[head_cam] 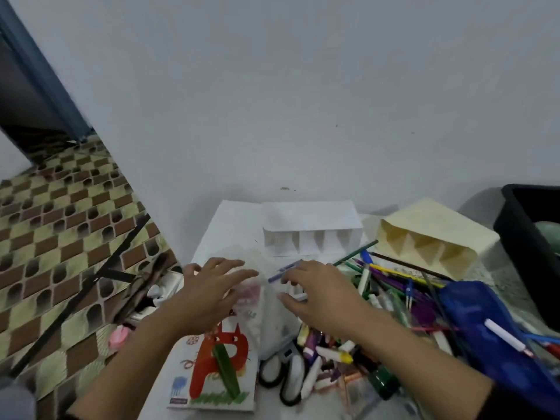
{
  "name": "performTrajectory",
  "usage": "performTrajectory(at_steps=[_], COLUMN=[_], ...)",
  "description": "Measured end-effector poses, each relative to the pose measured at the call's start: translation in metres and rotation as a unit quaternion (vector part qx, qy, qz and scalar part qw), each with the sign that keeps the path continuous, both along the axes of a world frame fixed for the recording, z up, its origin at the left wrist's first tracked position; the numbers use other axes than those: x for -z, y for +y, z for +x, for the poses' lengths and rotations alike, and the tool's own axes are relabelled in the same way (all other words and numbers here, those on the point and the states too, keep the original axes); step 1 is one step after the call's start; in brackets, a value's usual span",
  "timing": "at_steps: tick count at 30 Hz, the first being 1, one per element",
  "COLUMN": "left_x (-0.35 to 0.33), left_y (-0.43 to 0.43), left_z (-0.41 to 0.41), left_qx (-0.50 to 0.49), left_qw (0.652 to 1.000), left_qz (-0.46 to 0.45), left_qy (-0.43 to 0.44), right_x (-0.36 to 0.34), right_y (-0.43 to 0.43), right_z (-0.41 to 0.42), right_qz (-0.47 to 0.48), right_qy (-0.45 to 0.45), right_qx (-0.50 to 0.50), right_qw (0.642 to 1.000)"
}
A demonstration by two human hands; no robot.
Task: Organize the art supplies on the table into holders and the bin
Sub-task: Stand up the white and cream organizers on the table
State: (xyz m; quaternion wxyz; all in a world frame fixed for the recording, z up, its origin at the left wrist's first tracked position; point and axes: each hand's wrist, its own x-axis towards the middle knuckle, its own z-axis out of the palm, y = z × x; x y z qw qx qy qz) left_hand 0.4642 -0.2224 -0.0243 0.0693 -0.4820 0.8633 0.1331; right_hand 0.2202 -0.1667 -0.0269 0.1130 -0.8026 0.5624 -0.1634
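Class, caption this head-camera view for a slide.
Left hand and right hand at a clear plastic bag; pens scattered, paper holders and black bin beyond.

I sit at a small table [503, 277] pushed against a plain pale wall [303, 86], in what looks like a room at home. At the left of the frame the floor [60, 222] has a brown-and-yellow checked covering, and a blue door frame [39, 71] slants down the upper left. Pencils and markers [394, 283], a child's drawing pad [218, 368] and scissors [285, 377] crowd the lower right: household craft clutter.
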Motion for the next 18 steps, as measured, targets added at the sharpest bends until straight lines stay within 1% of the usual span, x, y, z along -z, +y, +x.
performTrajectory(at_steps=[2,4,7,10,12,14,16,18], left_x=[-0.002,-0.006,-0.009,-0.003,0.003,0.006,0.010,0.015], left_y=[-0.012,-0.024,-0.040,-0.048,-0.050,-0.051,-0.051,-0.051], left_z=[0.003,0.005,0.009,0.020,0.027,0.033,0.038,0.040], left_qx=[0.040,0.082,0.111,0.097,0.080,0.065,0.043,0.008], left_qw=[0.999,0.995,0.992,0.993,0.994,0.992,0.986,0.978], left_qz=[0.019,0.030,0.038,0.060,0.069,0.079,0.096,0.093], left_qy=[-0.022,-0.038,-0.038,-0.009,0.024,0.075,0.131,0.186], right_x=[-0.003,-0.010,-0.016,-0.011,-0.007,-0.002,0.001,-0.001], right_y=[-0.013,-0.023,-0.025,-0.014,-0.005,-0.001,-0.001,-0.001], right_z=[-0.002,-0.005,0.006,0.031,0.043,0.050,0.053,0.053], right_qz=[-0.016,-0.004,0.057,0.134,0.153,0.153,0.137,0.113], right_qy=[0.010,-0.001,-0.016,0.045,0.088,0.104,0.085,0.046], right_qx=[0.025,0.039,0.022,-0.007,-0.015,-0.010,0.004,0.022], right_qw=[1.000,0.999,0.998,0.990,0.984,0.983,0.987,0.992])
